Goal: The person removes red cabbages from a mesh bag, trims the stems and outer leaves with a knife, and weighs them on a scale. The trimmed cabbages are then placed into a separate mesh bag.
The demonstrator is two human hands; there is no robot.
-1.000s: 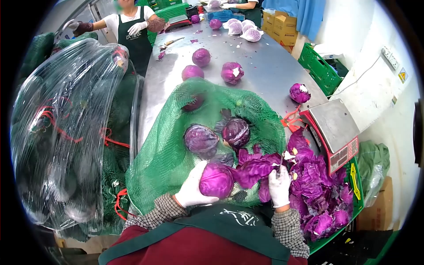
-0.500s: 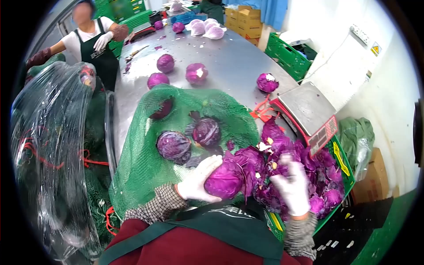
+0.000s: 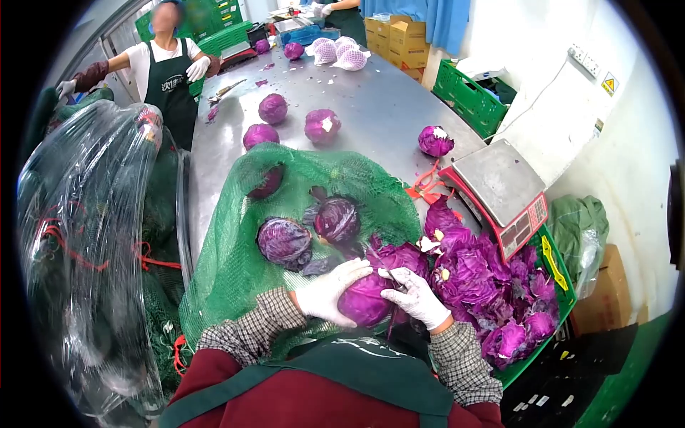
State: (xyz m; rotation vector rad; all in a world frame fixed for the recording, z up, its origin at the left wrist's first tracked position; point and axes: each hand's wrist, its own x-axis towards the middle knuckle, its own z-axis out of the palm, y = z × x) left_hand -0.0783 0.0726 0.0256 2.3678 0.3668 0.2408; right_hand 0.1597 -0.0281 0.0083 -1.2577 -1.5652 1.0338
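Observation:
A white glove covers my left hand (image 3: 332,292), which is wrapped round the left side of a purple cabbage (image 3: 364,301) close to my apron. My right hand (image 3: 417,298), also gloved, has its thumb and fingers pinched at the cabbage's right side, near a loose leaf edge; exactly what the fingertips grip is too small to tell. Under and beyond the cabbage spreads a green mesh bag (image 3: 228,250) with darker cabbages (image 3: 284,242) on and in it. To the right, peeled purple leaves (image 3: 467,271) fill a green crate (image 3: 564,303).
A red scale (image 3: 499,182) stands on the steel table (image 3: 371,100) at the right. Several peeled cabbages (image 3: 322,126) lie further back. Plastic-wrapped sacks (image 3: 85,228) stand at the left, with a co-worker (image 3: 171,78) behind them. A green crate (image 3: 467,100) is beyond the table's right edge.
My right hand has moved left from above the leaf crate to the cabbage, and its fingers have closed. My left hand still holds the cabbage. The whole view has shifted slightly.

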